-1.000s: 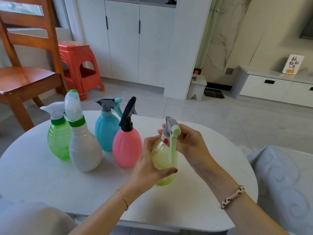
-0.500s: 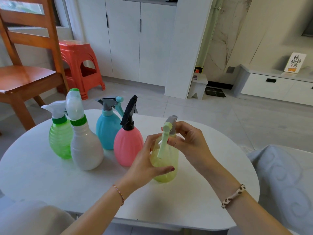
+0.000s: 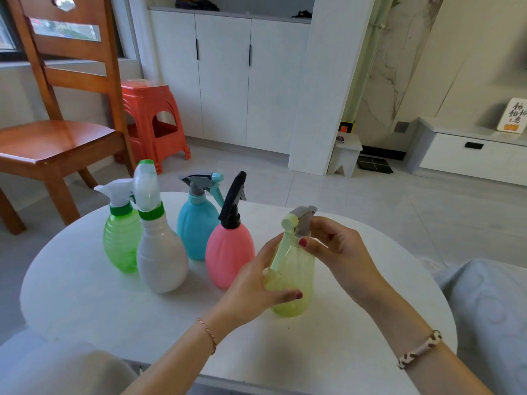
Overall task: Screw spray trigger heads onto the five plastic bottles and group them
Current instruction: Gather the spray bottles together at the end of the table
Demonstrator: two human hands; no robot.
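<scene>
A yellow-green bottle (image 3: 293, 280) stands on the round white table (image 3: 85, 303). My left hand (image 3: 251, 286) wraps around its body. My right hand (image 3: 336, 252) pinches its grey and pale-green trigger head (image 3: 299, 223) at the neck; the lever points down to the left. Four bottles stand grouped to the left, each with a head on: a pink one (image 3: 228, 252) with a black trigger, a blue one (image 3: 196, 226) with a grey trigger, a white one (image 3: 159, 258) with a capped green-collared head, and a green one (image 3: 121, 240) with a white trigger.
A wooden chair (image 3: 57, 132) and a red plastic stool (image 3: 154, 121) stand beyond the table on the left. A grey cushion (image 3: 490, 315) lies at the right. White cabinets line the far wall.
The trigger head has turned on the yellow-green bottle: its lever pointed toward me a second ago and now points left. My right hand shifted its pinch around the head. The other bottles stayed put.
</scene>
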